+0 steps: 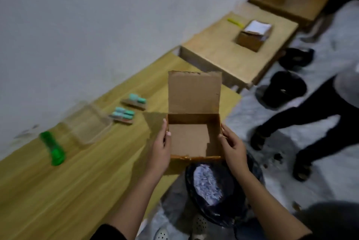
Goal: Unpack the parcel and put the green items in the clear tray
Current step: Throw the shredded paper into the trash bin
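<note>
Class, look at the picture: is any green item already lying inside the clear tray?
No, the clear tray looks bare, while the green items lie beside it on the table.

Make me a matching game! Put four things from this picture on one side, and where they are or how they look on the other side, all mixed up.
Things:
1. cardboard box
2. green bottle
3. clear tray
4. black bag

Descriptions:
A. lying on its side on the table
B. on the floor, shredded paper inside
C. open, empty, held by both hands
D. see-through, nothing in it yet

Pairs: 1-C, 2-A, 3-D, 4-B
</note>
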`<state>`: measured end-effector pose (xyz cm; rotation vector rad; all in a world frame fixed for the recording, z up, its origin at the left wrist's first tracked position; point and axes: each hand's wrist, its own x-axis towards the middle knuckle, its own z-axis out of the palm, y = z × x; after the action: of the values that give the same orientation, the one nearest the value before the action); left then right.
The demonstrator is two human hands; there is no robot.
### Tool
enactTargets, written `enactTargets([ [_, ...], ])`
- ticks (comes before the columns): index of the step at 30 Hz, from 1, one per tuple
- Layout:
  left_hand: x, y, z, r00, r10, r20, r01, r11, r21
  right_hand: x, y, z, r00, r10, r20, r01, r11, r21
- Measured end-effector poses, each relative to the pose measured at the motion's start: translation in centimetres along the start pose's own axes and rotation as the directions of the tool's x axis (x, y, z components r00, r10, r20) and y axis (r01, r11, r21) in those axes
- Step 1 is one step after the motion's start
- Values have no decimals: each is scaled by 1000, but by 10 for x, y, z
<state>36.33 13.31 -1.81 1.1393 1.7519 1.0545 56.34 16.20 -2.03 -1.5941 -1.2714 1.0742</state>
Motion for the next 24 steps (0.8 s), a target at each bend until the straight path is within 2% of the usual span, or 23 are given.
enactTargets([
  [3, 4, 8, 63, 981, 36, 192, -52, 996, 79, -8, 36, -57, 980, 117, -158, -120, 993, -9],
  [5, 0, 10, 103, 937, 18, 348, -50, 995, 83, -18, 61, -92, 949, 191, -250, -199, 980, -4],
  [9, -9, -9, 155, 856, -68, 512, -13, 988, 153, -36, 101, -126, 886, 345, -309, -365, 931, -6],
  [16, -1, -50, 198, 763, -241, 599, 11, 932, 362, -38, 138, -135, 806, 528, -266, -573, 809, -129],
  [19, 3, -56, 203, 768, -240, 594, -69, 891, 449, -33, 143, -135, 768, 602, -218, -638, 747, -189],
  [24, 2, -49, 203, 791, -179, 586, -193, 835, 515, -27, 135, -131, 787, 598, -151, -614, 733, -294],
])
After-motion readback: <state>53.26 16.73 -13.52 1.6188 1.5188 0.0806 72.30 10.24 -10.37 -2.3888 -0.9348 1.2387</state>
